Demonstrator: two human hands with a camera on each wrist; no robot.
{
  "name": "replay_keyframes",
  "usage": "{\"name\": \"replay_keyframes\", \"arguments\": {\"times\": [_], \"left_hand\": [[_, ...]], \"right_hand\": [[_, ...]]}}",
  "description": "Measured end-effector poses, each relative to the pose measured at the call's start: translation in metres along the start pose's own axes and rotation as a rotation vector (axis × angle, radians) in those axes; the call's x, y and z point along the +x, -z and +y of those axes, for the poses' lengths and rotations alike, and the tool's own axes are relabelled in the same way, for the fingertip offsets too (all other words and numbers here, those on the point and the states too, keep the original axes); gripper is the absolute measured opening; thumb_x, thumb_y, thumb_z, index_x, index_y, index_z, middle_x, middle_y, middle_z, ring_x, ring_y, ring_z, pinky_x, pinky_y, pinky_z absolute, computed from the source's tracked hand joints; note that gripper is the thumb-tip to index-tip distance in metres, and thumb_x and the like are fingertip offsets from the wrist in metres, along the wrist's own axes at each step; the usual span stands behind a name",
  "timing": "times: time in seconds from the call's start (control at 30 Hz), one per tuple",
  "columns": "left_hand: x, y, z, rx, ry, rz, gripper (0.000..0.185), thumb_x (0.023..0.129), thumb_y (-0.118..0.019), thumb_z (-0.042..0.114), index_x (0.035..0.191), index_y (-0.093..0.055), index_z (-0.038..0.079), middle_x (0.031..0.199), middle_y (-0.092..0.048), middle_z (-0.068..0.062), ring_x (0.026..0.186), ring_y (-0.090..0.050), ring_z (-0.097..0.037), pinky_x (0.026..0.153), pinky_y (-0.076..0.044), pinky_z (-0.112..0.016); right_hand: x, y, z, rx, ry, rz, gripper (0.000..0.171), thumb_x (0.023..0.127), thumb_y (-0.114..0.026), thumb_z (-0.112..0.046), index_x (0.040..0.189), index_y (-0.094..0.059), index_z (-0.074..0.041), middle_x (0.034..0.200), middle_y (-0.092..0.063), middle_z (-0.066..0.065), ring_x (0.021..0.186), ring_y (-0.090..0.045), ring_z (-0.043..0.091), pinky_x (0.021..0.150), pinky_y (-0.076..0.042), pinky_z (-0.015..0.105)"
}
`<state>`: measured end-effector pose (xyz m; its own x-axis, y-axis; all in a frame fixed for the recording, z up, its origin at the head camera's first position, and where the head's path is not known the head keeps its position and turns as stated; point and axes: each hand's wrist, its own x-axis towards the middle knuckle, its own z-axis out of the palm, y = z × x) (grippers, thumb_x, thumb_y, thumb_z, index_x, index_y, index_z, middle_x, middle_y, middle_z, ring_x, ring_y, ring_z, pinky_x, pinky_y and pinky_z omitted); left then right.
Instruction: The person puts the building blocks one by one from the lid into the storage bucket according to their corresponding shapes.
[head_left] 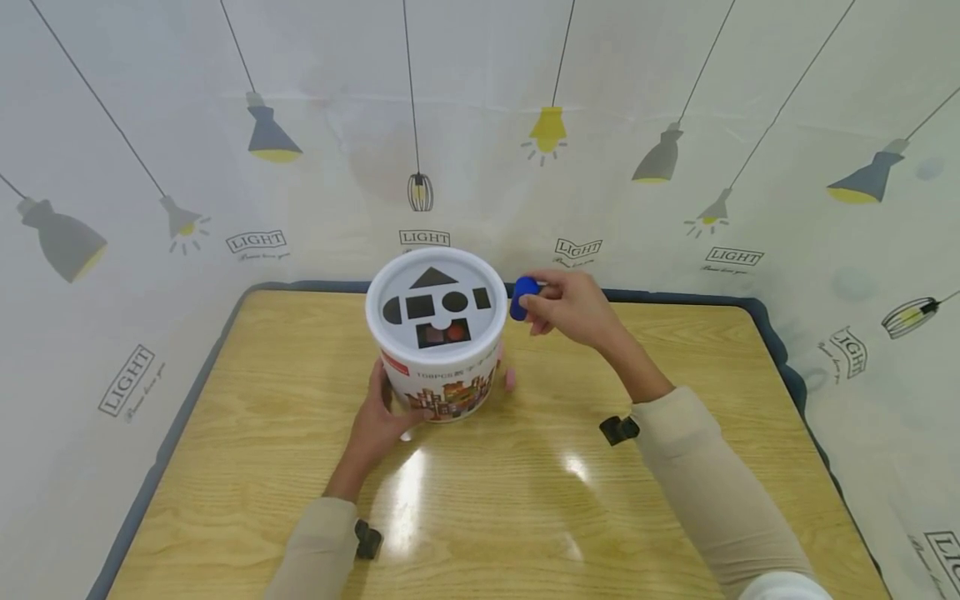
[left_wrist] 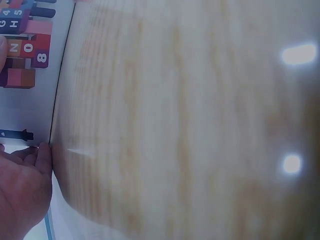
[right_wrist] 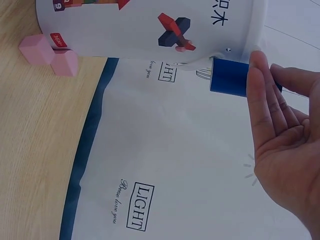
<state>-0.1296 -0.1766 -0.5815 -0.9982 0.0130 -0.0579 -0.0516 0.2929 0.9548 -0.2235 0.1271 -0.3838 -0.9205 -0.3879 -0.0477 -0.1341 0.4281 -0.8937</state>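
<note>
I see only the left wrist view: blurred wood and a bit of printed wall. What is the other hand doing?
Observer: The right hand holds a blue block in the air, just beside the rim of the white bucket.
Operator: Does the bucket have a lid?
Observer: Yes, a white lid with dark shape holes: triangle, half circle, square, circle, small square and a larger opening.
Operator: Is anything else lying on the table?
Observer: Two pink blocks lie on the wooden table, close to the bucket's base.
Operator: And my left hand?
Observer: The left hand grips the near side of the bucket.
</note>
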Motion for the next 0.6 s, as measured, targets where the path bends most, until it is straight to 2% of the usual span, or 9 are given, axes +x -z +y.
{"name": "replay_keyframes", "arguments": {"times": [0.37, 0.43, 0.6], "left_hand": [[0.0, 0.0, -0.001, -0.013, -0.01, -0.006, 0.116, 0.071, -0.088, 0.03, 0.153, -0.006, 0.044, 0.161, -0.017, 0.005, 0.149, -0.015, -0.017, 0.123, -0.018, -0.038], [-0.001, 0.0, 0.003, -0.02, -0.005, -0.01, 0.117, 0.072, -0.087, 0.027, 0.154, -0.005, 0.04, 0.162, -0.017, 0.003, 0.149, -0.014, -0.018, 0.123, -0.017, -0.038], [-0.008, 0.003, 0.023, -0.024, 0.008, -0.032, 0.116, 0.075, -0.085, 0.019, 0.157, -0.004, 0.029, 0.162, -0.016, -0.004, 0.149, -0.013, -0.023, 0.123, -0.017, -0.04]], "right_hand": [[-0.003, 0.003, -0.008, -0.027, 0.019, 0.028, 0.045, 0.095, -0.064, -0.015, 0.136, -0.053, -0.001, 0.08, -0.07, 0.015, 0.066, -0.069, 0.03, 0.062, -0.063, 0.034], [-0.003, 0.003, -0.009, -0.029, 0.024, 0.034, 0.046, 0.095, -0.064, -0.015, 0.137, -0.053, -0.001, 0.079, -0.07, 0.015, 0.066, -0.069, 0.03, 0.062, -0.063, 0.034], [-0.003, 0.001, -0.014, -0.03, 0.041, 0.049, 0.045, 0.095, -0.064, -0.016, 0.136, -0.054, 0.0, 0.078, -0.07, 0.014, 0.065, -0.069, 0.03, 0.063, -0.063, 0.037]]}}
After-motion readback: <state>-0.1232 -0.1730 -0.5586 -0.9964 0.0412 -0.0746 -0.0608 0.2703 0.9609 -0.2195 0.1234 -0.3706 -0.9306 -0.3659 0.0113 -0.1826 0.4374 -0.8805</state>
